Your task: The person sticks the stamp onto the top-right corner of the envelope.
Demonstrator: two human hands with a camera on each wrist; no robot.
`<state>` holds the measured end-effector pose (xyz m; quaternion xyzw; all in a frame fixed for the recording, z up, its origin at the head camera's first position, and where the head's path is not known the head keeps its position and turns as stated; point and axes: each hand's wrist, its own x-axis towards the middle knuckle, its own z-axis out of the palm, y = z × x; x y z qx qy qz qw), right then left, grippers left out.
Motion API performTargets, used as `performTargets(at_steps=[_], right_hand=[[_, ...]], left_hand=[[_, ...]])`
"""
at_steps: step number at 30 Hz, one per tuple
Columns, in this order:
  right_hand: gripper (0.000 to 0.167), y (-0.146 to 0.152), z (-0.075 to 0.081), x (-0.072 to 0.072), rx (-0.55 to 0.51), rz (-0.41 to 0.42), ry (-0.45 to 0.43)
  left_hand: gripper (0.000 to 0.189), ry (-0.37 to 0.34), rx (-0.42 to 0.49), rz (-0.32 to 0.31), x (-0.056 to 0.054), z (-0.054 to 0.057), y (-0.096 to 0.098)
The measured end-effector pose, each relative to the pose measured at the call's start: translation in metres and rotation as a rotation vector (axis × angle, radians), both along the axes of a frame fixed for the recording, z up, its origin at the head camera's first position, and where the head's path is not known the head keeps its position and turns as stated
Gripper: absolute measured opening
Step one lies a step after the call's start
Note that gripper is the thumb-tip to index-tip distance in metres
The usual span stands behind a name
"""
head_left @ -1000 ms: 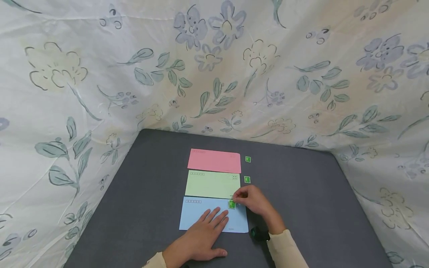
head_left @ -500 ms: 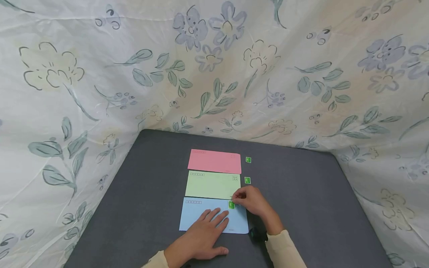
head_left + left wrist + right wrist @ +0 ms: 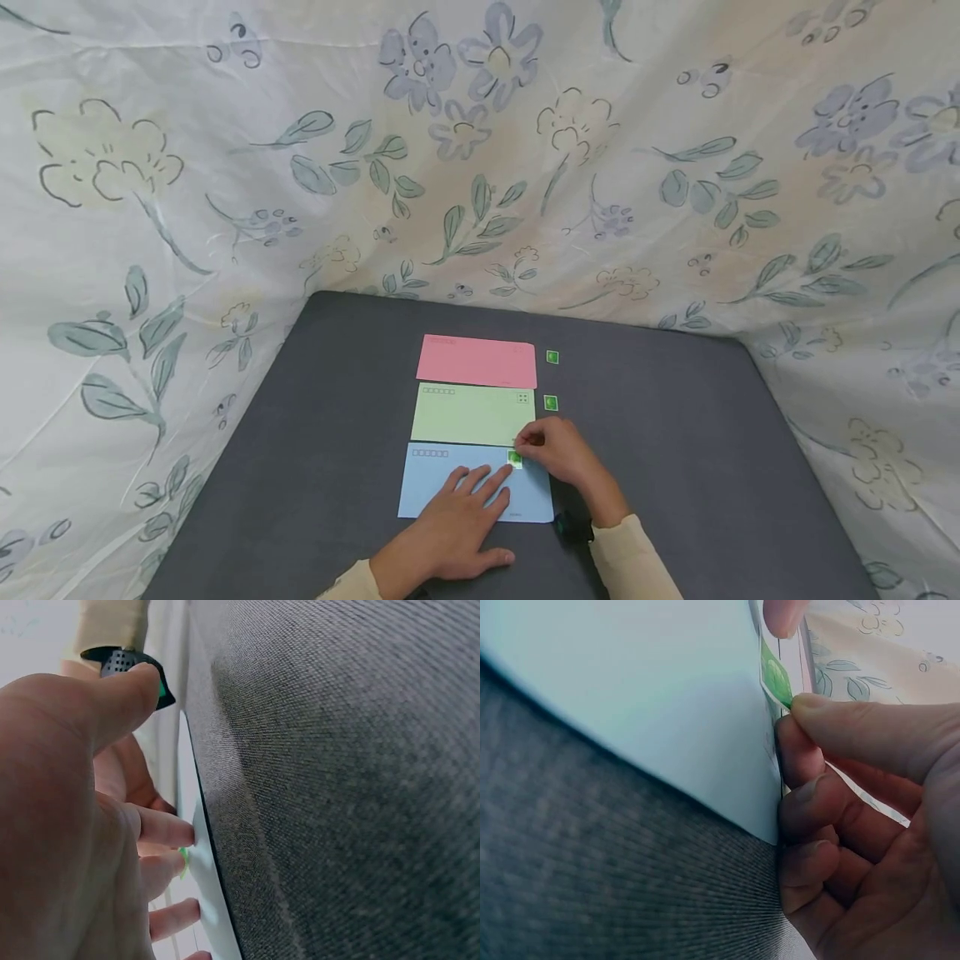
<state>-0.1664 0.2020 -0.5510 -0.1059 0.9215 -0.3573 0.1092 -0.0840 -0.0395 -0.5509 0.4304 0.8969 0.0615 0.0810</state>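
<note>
A green stamp (image 3: 514, 458) with a white border lies at the upper right corner of the blue envelope (image 3: 427, 492). My right hand (image 3: 562, 458) pinches the stamp's edge between thumb and forefinger; in the right wrist view the stamp (image 3: 775, 675) stands at a slant beside the envelope's surface. Spread over the lower part of the blue envelope is my left hand (image 3: 461, 529), its fingers straight. One of its fingertips reaches the stamp's lower edge in the head view. The left palm hides part of the envelope in the left wrist view.
Above the blue envelope lie a green envelope (image 3: 472, 414) and a pink envelope (image 3: 476, 361). To their right are two more stamps, one (image 3: 551, 403) beside the green and one (image 3: 552, 357) beside the pink. Floral cloth (image 3: 480, 150) walls the dark table (image 3: 675, 467).
My left hand has shifted slightly, and a fingertip now overlaps the stamp's lower edge. The right hand keeps its pinch almost in place. The head view has turned a little.
</note>
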Motion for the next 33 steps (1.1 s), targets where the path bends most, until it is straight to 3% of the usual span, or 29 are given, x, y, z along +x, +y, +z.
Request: performTargets(at_steps=[12, 18, 33], right_hand=[[0.005, -0.0016, 0.0003, 0.0004, 0.026, -0.013, 0.017], [0.006, -0.0034, 0.0017, 0.0025, 0.028, -0.016, 0.027], [0.014, -0.0067, -0.0002, 0.0027, 0.031, -0.037, 0.014]], left_hand=[[0.081, 0.023, -0.016, 0.007, -0.0014, -0.0040, 0.0032], [0.082, 0.003, -0.010, 0.012, -0.0019, -0.0066, 0.0040], [0.083, 0.010, -0.029, 0.020, 0.0008, 0.0014, 0.0041]])
